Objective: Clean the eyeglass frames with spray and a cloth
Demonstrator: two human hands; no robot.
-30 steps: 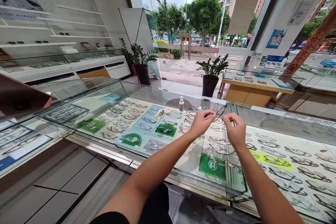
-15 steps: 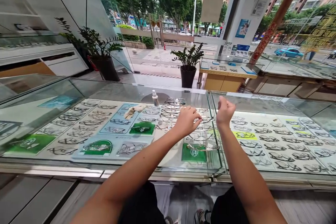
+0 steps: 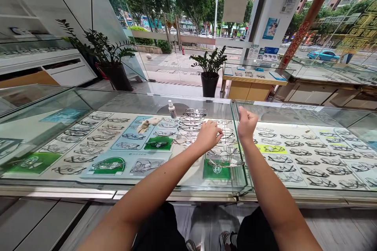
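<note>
My left hand is over the right side of the near glass counter, thumb and fingers pinched together at a dark-rimmed pair of eyeglasses. Its fingers partly cover the contact. My right hand is raised beside it, over the joint between two counters, with the fingers curled closed. Whatever may be inside that fist is hidden. Around my left hand lie several more eyeglasses in a column. A clear-lensed pair lies nearest me, over a green card.
A small white spray bottle and a crumpled beige cloth are left of the hands. Rows of eyeglasses fill the right display case. A potted plant stands behind the counter, near the glass front.
My left hand stays low by the eyeglasses, its fingertips drawn slightly left. My right hand has shifted slightly left, still closed. The view has moved a little.
</note>
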